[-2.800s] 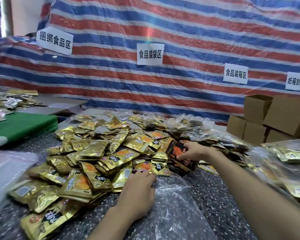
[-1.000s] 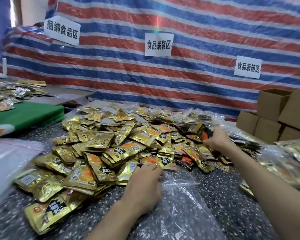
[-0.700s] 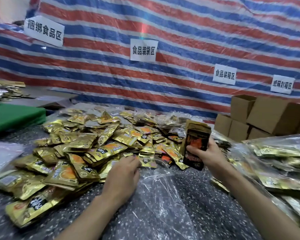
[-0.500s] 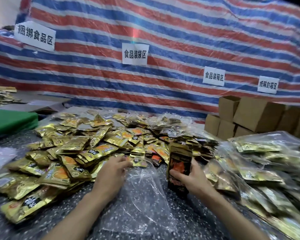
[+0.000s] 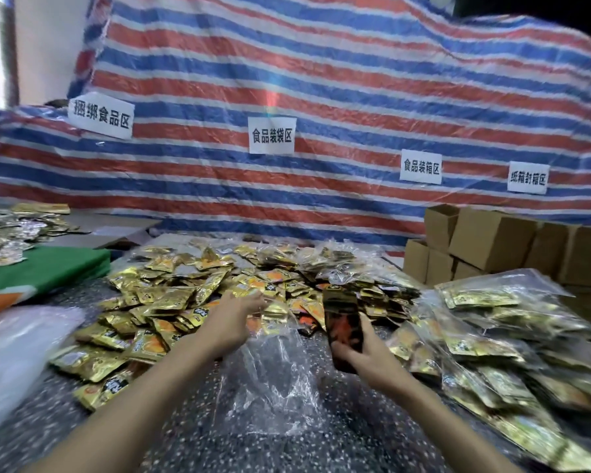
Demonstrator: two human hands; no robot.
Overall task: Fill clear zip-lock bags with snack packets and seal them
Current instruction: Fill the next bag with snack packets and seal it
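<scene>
The right hand [image 5: 365, 353] grips dark packets [image 5: 342, 319] (upright) beside the clear bag [image 5: 273, 377]; the left hand [image 5: 232, 319], fingers straight, rests on gold packets [image 5: 157, 302].

Signs on tarp [image 5: 355, 80]: 捆绑食品区 [image 5: 100, 115], 食品装袋区 [image 5: 271, 135], 食品装箱区 [image 5: 421, 166], 纸箱封箱区 [image 5: 527, 177].

A pile of packets [image 5: 191, 295] lies at middle left, filled bags [image 5: 512, 339] at right, boxes [image 5: 492, 237] behind them.

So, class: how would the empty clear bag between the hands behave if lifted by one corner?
The clear zip-lock bag looks crumpled and thin, so it is probably floppy and very light. Its glossy film may slip in a pinch.
</scene>
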